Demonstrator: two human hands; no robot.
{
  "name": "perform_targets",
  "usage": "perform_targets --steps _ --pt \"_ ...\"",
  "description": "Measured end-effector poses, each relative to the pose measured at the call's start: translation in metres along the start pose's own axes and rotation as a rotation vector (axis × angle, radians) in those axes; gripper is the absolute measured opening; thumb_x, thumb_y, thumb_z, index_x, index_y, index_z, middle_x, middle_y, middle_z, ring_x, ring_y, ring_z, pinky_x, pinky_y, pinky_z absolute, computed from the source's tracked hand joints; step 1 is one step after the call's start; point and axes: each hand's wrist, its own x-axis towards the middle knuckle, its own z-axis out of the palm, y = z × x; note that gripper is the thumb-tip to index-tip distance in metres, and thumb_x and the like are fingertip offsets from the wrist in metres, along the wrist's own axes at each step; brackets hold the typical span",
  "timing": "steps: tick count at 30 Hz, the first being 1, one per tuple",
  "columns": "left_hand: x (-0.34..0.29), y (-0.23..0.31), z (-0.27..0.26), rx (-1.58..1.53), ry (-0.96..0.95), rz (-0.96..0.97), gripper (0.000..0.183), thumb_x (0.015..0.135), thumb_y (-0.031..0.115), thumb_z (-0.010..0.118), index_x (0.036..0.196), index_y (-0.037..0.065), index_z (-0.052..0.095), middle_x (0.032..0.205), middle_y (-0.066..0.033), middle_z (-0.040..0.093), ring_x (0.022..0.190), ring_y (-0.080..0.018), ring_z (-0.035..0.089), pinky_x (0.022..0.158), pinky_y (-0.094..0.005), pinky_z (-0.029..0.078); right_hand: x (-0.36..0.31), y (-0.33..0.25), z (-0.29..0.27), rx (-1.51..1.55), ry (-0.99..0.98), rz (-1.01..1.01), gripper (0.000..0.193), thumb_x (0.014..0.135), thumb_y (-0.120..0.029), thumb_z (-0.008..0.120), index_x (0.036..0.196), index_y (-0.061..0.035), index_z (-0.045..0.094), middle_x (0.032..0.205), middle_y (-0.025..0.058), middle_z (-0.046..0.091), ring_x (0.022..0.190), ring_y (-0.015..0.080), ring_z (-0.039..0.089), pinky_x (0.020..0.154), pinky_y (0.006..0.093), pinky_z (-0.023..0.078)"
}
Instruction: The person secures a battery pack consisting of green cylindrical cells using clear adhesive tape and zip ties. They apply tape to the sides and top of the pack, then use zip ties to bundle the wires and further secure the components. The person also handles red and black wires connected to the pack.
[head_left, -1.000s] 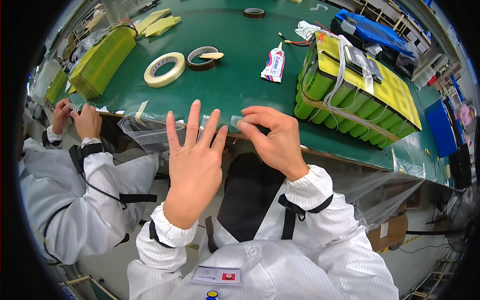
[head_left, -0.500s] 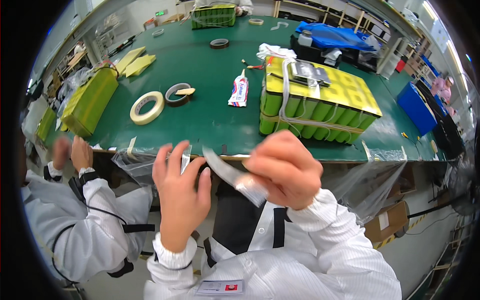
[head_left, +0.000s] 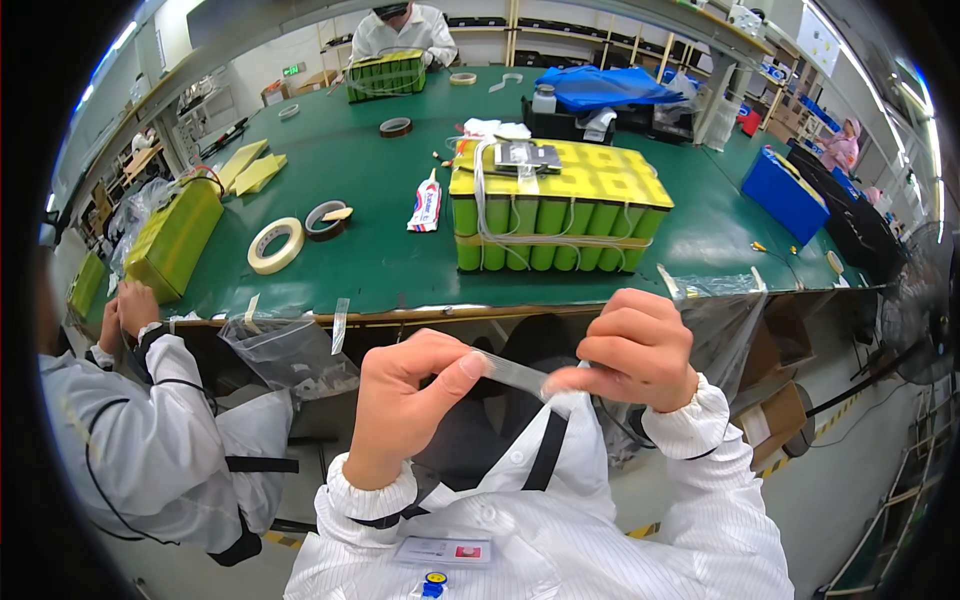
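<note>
A short strip of clear tape (head_left: pixel 517 374) is stretched between my two hands, in front of the table's near edge. My left hand (head_left: pixel 405 400) pinches its left end between thumb and fingers. The other end is gripped by my right hand (head_left: pixel 637 350), with the fingers curled and the thumb along the strip. Beyond my hands stands a green battery pack (head_left: pixel 550 240) of several cylindrical cells, with a yellow top, white wires and a strap around it. Another piece of clear tape (head_left: pixel 340 326) hangs from the table edge, left of my hands.
On the green table (head_left: pixel 350 265) lie a cream tape roll (head_left: pixel 289 257), a brown tape roll (head_left: pixel 340 232) and a white tube (head_left: pixel 425 207). A second battery pack (head_left: pixel 175 245) stands near a co-worker's hands (head_left: pixel 132 305). A blue box (head_left: pixel 785 195) is at right. Plastic bags (head_left: pixel 290 350) hang off the edge.
My left hand has closed on the tape's free end, which my right hand alone held before. The view has shifted, and the strip now runs taut between both hands.
</note>
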Motion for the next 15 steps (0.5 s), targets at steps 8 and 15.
perform_targets --steps 8,15 --pt "0.005 -0.013 0.001 -0.016 0.266 0.19 0.016 0.093 0.013 0.07 0.094 -0.003 0.074 0.081 -0.0017 0.066 0.072 -0.0053 0.054 0.064 -0.0216 0.041 -0.026 -0.012 -0.017 0.531 -0.005 0.926 0.026 0.081 -0.012 0.08 0.101 0.0008 0.07 0.085 0.0048 0.069 0.074 0.0091 0.063 0.065 0.0257 0.051" --pt "0.008 -0.016 0.009 -0.039 0.223 0.177 0.02 0.095 0.016 0.069 0.102 -0.002 0.075 0.08 -0.0011 0.066 0.07 -0.0047 0.052 0.062 -0.0205 0.04 0.005 -0.047 0.005 0.452 0.021 0.725 0.024 0.083 -0.013 0.079 0.1 0.001 0.071 0.081 0.0 0.068 0.061 0.0031 0.053 0.055 0.0193 0.044"
